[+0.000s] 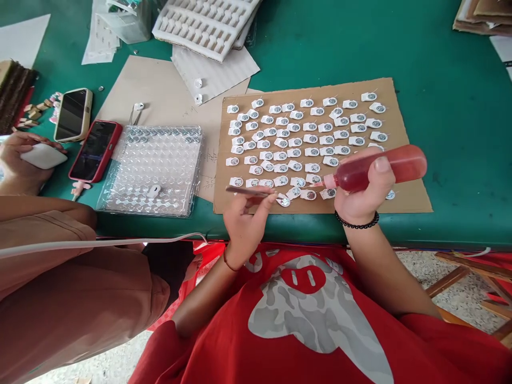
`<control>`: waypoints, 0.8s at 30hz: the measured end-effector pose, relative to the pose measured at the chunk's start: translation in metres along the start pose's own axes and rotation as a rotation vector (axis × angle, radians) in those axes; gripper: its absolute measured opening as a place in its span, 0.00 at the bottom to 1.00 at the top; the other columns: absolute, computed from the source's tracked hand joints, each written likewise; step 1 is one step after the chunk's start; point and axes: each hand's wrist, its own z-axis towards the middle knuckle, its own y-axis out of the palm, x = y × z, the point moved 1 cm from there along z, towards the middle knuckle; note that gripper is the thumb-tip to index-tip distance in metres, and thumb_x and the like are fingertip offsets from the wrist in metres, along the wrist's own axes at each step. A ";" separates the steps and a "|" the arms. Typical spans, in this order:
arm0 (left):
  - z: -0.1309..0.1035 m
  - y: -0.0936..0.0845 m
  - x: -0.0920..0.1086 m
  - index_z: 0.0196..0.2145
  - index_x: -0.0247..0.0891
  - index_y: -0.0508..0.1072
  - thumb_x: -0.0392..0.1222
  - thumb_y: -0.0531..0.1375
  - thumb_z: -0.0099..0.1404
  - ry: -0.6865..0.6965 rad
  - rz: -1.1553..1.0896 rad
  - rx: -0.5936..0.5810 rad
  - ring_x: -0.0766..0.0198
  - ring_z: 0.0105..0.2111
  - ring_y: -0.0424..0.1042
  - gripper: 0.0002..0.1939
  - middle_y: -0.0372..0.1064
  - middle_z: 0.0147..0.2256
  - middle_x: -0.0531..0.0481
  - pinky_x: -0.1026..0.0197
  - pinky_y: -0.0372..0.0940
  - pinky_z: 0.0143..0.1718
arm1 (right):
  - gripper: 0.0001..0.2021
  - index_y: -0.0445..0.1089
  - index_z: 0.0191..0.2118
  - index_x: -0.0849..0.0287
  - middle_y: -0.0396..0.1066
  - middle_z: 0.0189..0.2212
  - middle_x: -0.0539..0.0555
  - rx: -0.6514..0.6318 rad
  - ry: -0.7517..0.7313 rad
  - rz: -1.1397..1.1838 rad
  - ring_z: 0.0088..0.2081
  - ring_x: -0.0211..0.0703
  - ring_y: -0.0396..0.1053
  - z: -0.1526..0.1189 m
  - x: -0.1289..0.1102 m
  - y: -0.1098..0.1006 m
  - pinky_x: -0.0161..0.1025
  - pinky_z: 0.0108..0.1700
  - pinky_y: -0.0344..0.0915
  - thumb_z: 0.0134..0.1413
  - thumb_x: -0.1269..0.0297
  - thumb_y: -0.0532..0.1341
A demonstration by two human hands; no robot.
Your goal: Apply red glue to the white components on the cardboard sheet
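My left hand (246, 221) is closed on dark tweezers (244, 190). Their tip is at a small white part with a round metallic disc (284, 202) near the front edge of a cardboard sheet (404, 186). My right hand (362, 194) grips a squeeze bottle (382, 166) of red liquid, tilted so that its pink nozzle (328, 182) points left, low over the parts. Rows of similar white parts (310, 127) with round discs and thin wires cover the cardboard. Below the nozzle, one part's disc (308, 195) looks reddish. Whether the nozzle touches anything, I cannot tell.
Left of the cardboard lies a clear plastic tray (160, 160) with a white piece on it. Two phones (96, 151) lie beyond it. Another person's hand (18, 157) holds a white case (43, 156). White foam trays (206, 26) are at the back; a white cable (100, 244) crosses the front.
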 end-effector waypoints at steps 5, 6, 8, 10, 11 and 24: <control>0.024 0.003 0.006 0.35 0.40 0.74 0.39 0.63 0.56 -0.052 0.004 -0.245 0.68 0.31 0.74 0.07 0.75 0.34 0.53 0.67 0.70 0.34 | 0.16 0.63 0.22 0.56 0.56 0.14 0.47 0.043 0.007 0.109 0.14 0.37 0.61 -0.016 0.001 -0.001 0.36 0.13 0.52 0.54 0.53 0.50; 0.026 0.005 0.006 0.33 0.40 0.74 0.39 0.63 0.56 -0.042 0.012 -0.272 0.68 0.31 0.74 0.06 0.75 0.34 0.53 0.67 0.70 0.34 | 0.16 0.64 0.23 0.56 0.56 0.14 0.47 0.041 0.017 0.131 0.14 0.37 0.61 -0.020 0.001 -0.002 0.36 0.13 0.52 0.54 0.53 0.51; 0.030 0.009 0.006 0.30 0.39 0.74 0.39 0.63 0.56 -0.009 0.059 -0.296 0.69 0.30 0.74 0.03 0.75 0.33 0.54 0.66 0.70 0.35 | 0.15 0.66 0.25 0.57 0.59 0.14 0.46 0.009 0.037 0.147 0.14 0.38 0.62 -0.027 0.003 -0.003 0.37 0.12 0.54 0.52 0.52 0.54; 0.031 0.011 0.006 0.28 0.39 0.73 0.39 0.63 0.56 0.013 0.105 -0.306 0.69 0.29 0.73 0.02 0.75 0.33 0.54 0.64 0.70 0.35 | 0.15 0.67 0.27 0.57 0.61 0.13 0.46 -0.037 0.049 0.137 0.14 0.39 0.63 -0.031 0.004 -0.003 0.37 0.12 0.56 0.51 0.50 0.56; 0.031 0.012 0.006 0.27 0.39 0.72 0.39 0.63 0.56 0.013 0.116 -0.313 0.69 0.28 0.73 0.02 0.75 0.33 0.54 0.64 0.69 0.35 | 0.15 0.67 0.28 0.57 0.62 0.13 0.46 -0.059 0.052 0.129 0.14 0.40 0.64 -0.032 0.005 -0.003 0.37 0.13 0.57 0.50 0.50 0.57; 0.029 0.011 0.001 0.32 0.39 0.72 0.40 0.61 0.58 -0.037 0.100 -0.345 0.69 0.28 0.72 0.04 0.73 0.31 0.53 0.64 0.68 0.34 | 0.12 0.66 0.36 0.53 0.70 0.20 0.49 -0.354 0.025 -0.001 0.22 0.44 0.71 -0.037 0.012 -0.006 0.39 0.20 0.68 0.49 0.52 0.61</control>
